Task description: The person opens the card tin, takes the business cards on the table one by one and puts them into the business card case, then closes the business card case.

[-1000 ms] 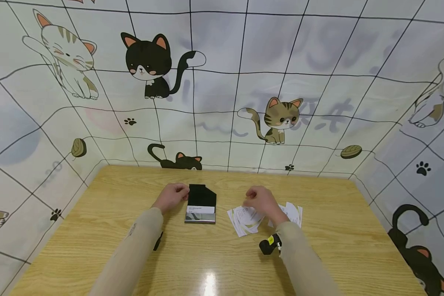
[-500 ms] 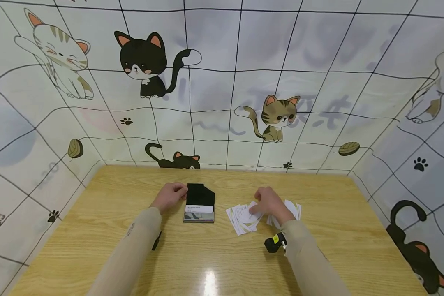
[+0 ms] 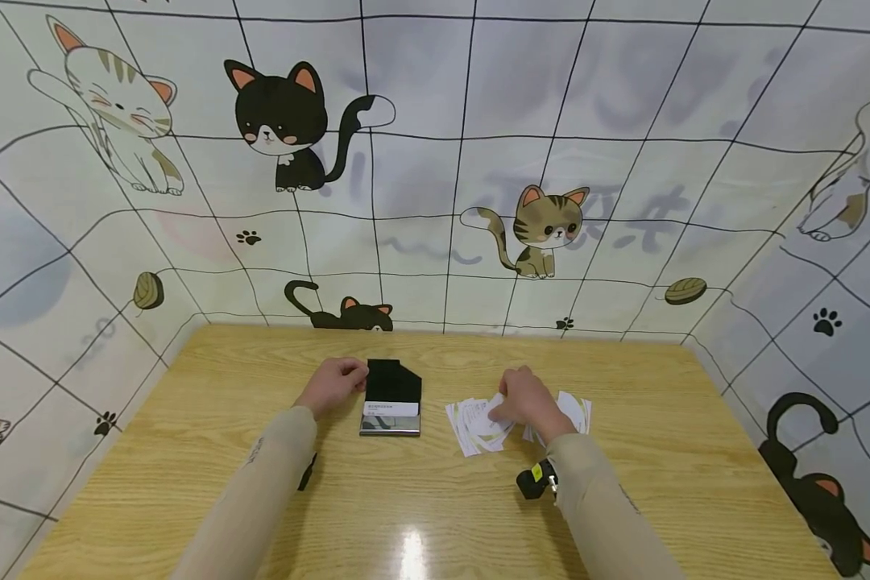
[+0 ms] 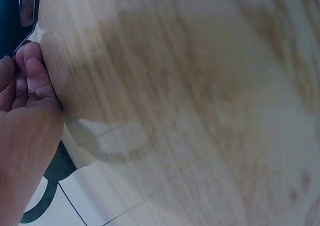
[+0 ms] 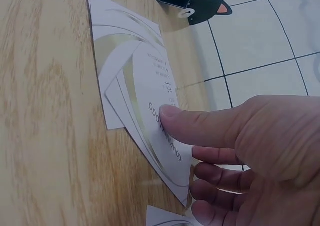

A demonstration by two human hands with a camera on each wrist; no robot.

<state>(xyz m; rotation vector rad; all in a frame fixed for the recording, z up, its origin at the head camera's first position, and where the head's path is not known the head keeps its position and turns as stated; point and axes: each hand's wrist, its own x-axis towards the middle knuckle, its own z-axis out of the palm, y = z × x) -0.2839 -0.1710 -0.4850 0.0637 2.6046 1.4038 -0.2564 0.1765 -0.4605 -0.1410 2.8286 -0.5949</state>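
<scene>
A business card case (image 3: pixel 393 385) lies unfolded on the table, its black flap pointing away and a white card showing above its shiny front. My left hand (image 3: pixel 333 384) pinches the left edge of the flap with thumb and curled fingers. In the left wrist view only a dark corner of the case (image 4: pixel 11 23) shows at the fingertips. My right hand (image 3: pixel 528 400) holds the edge of some fanned white business cards (image 3: pixel 470 425). In the right wrist view, the thumb (image 5: pixel 187 123) presses on the printed top card (image 5: pixel 155 86) while the fingers curl at its edge.
A second spread of white cards (image 3: pixel 578 409) lies under and right of the right wrist. The wooden table (image 3: pixel 406 499) ends at a cat-patterned wall covering (image 3: pixel 420 177). A black wrist camera (image 3: pixel 532 482) hangs beneath the right sleeve.
My right hand has moved slightly right and lowered onto the fanned cards, its thumb now on them. The card pile has shifted a little. My left hand stays at the flap.
</scene>
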